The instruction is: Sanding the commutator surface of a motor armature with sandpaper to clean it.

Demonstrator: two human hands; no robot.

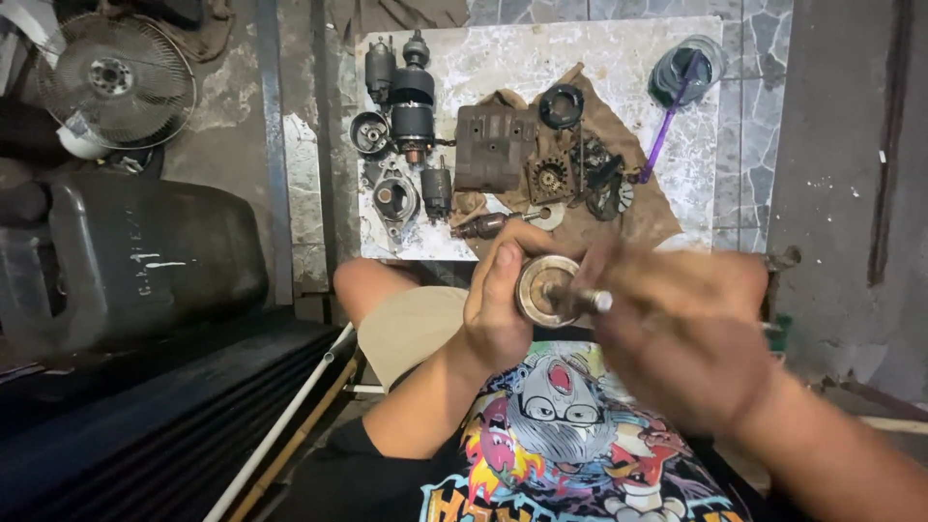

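Observation:
My left hand [498, 300] grips a round metal part with a short shaft [546, 288], held up in front of my chest. The shaft points toward the camera. My right hand [677, 324] is blurred and sits at the shaft's tip, fingers closed around it. Below the hands is my printed shirt, and my bare knee shows to the left. Beyond the hands lies a pale marble slab [503, 68] with dismantled motor parts: an armature [414, 97], a dark housing [495, 145], a gear [551, 177] and a black ring [562, 104] on a brown cloth [633, 208].
A dark plastic jerrycan [145, 256] stands at the left, with a fan [116, 82] behind it. A purple-handled tool [667, 130] and a coil of wire [688, 70] rest on the slab's right side. A white pipe [280, 425] runs diagonally at lower left.

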